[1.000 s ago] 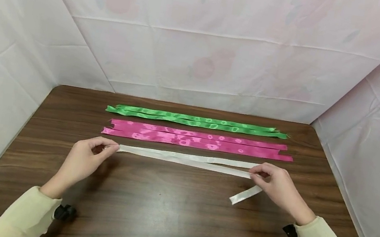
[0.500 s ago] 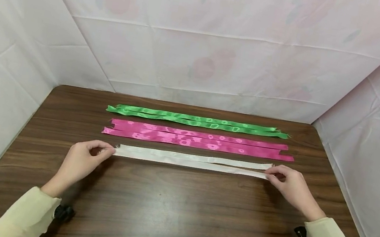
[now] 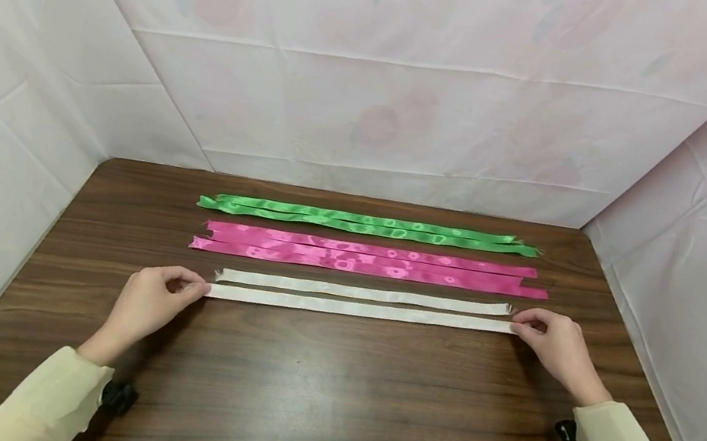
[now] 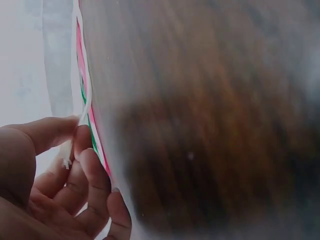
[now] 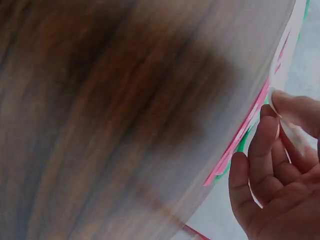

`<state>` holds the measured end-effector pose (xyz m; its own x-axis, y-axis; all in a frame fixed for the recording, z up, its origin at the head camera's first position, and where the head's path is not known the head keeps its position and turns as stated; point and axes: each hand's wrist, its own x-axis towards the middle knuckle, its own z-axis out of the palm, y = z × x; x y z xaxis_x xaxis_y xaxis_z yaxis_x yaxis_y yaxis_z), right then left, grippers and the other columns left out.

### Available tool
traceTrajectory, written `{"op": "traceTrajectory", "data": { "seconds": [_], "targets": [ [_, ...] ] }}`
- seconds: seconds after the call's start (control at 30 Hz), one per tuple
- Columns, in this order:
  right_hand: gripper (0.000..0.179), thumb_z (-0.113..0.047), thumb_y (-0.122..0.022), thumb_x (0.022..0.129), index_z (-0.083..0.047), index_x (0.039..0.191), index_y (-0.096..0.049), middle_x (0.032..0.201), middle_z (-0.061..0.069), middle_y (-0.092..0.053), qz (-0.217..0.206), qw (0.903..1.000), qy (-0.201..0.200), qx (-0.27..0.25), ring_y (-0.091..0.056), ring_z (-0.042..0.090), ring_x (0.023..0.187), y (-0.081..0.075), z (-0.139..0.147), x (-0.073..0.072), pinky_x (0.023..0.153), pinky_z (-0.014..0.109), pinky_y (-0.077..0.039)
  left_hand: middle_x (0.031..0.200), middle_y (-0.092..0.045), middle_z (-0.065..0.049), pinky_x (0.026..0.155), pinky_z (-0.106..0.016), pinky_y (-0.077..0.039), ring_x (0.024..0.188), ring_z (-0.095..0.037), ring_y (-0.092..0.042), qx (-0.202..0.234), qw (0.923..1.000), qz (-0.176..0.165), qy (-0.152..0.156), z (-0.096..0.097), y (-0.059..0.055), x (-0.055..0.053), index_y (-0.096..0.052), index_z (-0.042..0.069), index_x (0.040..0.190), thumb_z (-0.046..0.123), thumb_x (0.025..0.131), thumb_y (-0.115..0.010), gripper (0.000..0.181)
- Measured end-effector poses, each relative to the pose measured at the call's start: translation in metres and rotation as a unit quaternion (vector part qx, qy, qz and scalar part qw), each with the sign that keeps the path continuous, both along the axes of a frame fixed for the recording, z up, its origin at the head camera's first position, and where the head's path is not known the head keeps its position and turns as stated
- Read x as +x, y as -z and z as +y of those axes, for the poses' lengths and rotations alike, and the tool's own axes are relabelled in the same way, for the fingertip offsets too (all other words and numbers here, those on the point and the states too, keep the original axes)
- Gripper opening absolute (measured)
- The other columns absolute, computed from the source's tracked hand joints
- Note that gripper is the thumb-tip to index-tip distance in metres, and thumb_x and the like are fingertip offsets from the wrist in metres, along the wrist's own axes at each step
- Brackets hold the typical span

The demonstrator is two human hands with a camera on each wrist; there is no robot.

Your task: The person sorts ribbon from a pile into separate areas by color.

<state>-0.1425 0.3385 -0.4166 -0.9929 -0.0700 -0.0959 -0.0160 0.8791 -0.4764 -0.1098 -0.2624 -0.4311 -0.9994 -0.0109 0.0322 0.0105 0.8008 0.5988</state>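
Observation:
A white satin ribbon (image 3: 353, 308) is stretched straight from side to side, low over the table. My left hand (image 3: 154, 300) pinches its left end between thumb and forefinger; in the left wrist view a frayed tip (image 4: 67, 162) of the ribbon pokes out past the fingers. At the other end my right hand (image 3: 559, 352) pinches the ribbon the same way, and the right wrist view shows the ribbon's tail (image 5: 295, 132) running in behind the fingers. Just beyond it, a second white ribbon (image 3: 355, 292) with frayed ends lies flat, nearly parallel.
Farther back lie pink ribbons (image 3: 361, 259) side by side, then green ribbons (image 3: 353, 222) near the far edge of the brown wooden table (image 3: 309, 400). Pale fruit-printed cloth (image 3: 374, 99) walls the table at the back and both sides.
My right hand has slid outward to the ribbon's right end, so the loose tail no longer hangs. The held ribbon has come toward me, leaving a gap before the other white one.

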Motion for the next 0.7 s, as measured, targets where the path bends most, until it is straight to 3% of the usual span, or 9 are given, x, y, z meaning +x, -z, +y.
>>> {"op": "traceTrajectory", "data": {
  "seconds": [0.33,0.7],
  "targets": [
    [0.017,-0.021,-0.073,0.097,-0.004,0.101,-0.075,0.091,0.014,-0.076,-0.007,0.9995,0.028,0.011,-0.059,0.015,0.073,0.009,-0.003,-0.005,0.066,0.031,-0.046,0.086,-0.078,-0.009,0.061,-0.029,-0.04,0.065,-0.014,-0.054,-0.037,0.9982,-0.046,0.013,-0.003,-0.001,-0.008,-0.08,0.008,0.097,0.026,0.095,-0.073,0.019],
    [0.02,-0.023,-0.074,0.096,-0.004,0.1,-0.074,0.09,0.015,-0.075,-0.001,0.999,0.043,0.013,-0.059,0.017,0.074,0.011,-0.005,-0.009,0.066,0.03,-0.044,0.086,-0.078,-0.009,0.062,-0.03,-0.042,0.067,-0.014,-0.059,-0.058,0.9972,-0.044,0.014,-0.005,-0.001,-0.015,-0.079,0.008,0.092,0.027,0.093,-0.075,0.019]
  ]
}}
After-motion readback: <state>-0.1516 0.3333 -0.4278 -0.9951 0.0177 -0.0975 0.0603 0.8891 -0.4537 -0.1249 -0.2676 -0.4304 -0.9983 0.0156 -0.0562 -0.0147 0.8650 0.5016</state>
